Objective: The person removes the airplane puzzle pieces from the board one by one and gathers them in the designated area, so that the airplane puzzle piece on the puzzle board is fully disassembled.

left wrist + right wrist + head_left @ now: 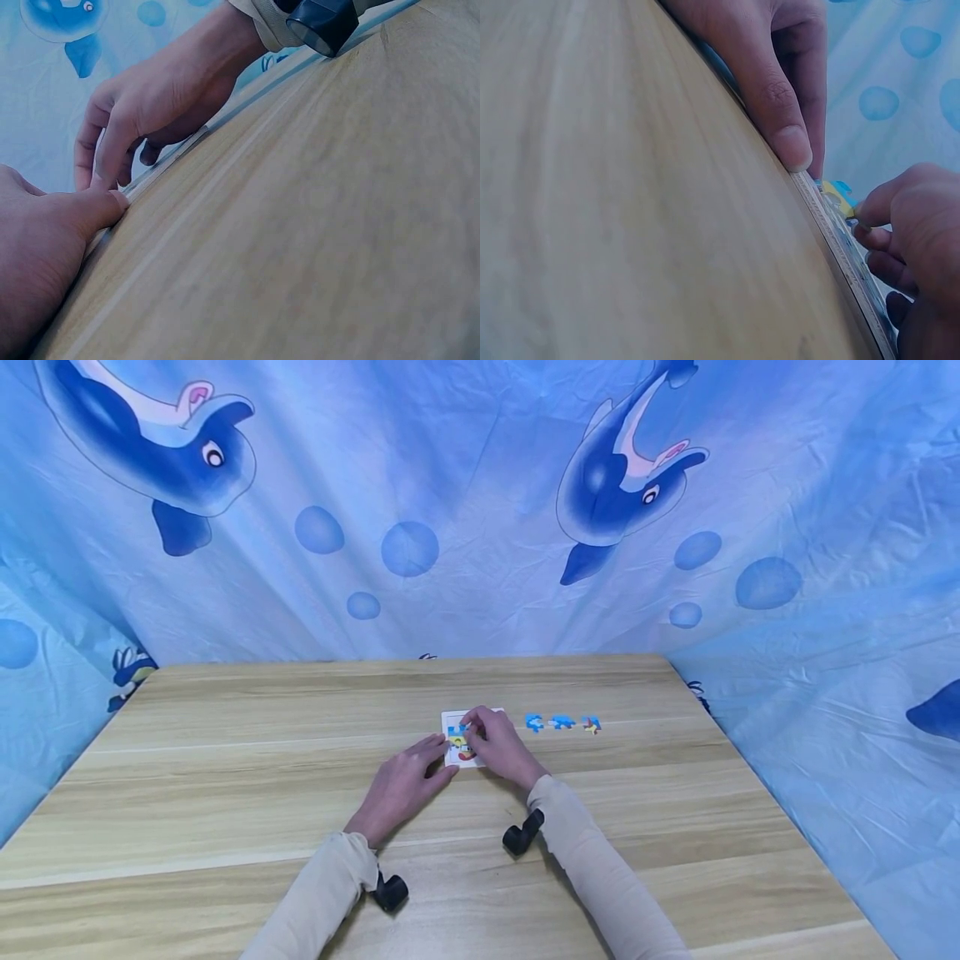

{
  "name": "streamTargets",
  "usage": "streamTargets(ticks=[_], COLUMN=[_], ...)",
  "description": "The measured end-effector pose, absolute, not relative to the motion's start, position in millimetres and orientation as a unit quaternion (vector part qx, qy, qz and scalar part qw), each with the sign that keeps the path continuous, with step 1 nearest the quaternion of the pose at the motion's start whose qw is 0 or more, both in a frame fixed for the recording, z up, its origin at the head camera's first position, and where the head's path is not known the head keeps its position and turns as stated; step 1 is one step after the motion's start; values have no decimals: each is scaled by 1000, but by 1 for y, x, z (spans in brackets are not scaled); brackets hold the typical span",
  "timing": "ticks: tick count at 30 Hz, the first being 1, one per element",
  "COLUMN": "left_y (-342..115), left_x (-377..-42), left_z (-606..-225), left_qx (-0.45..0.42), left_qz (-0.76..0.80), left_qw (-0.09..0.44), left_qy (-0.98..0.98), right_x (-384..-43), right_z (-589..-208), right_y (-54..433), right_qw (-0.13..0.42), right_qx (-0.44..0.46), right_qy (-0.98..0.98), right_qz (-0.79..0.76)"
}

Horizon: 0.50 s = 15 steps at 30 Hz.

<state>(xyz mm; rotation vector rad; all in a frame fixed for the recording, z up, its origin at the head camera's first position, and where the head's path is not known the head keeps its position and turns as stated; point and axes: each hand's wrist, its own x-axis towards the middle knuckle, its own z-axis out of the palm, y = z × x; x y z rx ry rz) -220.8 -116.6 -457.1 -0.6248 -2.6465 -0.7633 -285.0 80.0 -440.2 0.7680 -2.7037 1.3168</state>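
We see the puzzle piece (837, 198), yellow with some blue, just over the left part of the puzzle board, its body slanting from the right fingertips toward the left thumb. That slant against the flat board is, we judge, what the coming move turns on, since the piece seems to stand tilted rather than level; whether its lower edge touches the board we cannot say for certain, as the wrist view is dim and edge-on. The right hand (498, 743) is the nearer one, pinching the piece between thumb and finger, with its other fingers loosely bent above the board. Beneath lies the puzzle board (447, 719), a thin, pale-framed panel flat on the table, showing patches of blue, yellow and red where the right hand does not cover it (that cover also keeps us from reading its long axis). On its left side rests the left hand (405, 777), thumb at the near corner and fingers fairly straight against the left edge, touching without wrapping round; we take it to be steadying the panel. To the right of the board, apart from it, three loose pieces (561, 722) lie in a row, mostly blue, the farthest right with red and yellow. Around all this we see the wood-grain table (225, 810) and, behind, a blue curtain (480, 485) printed with dolphins.
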Motion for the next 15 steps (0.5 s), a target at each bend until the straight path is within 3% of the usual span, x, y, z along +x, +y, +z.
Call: streamTargets(ticks=[15], left_y=[-115], left_x=[-221], left_z=[-457], left_qx=[-212], left_qz=[-263], left_qw=[155], left_qy=[-928], right_x=[-282], right_z=[-438], right_y=[89], right_qw=[-1], right_qx=[208], right_qy=[-853], right_qz=[479])
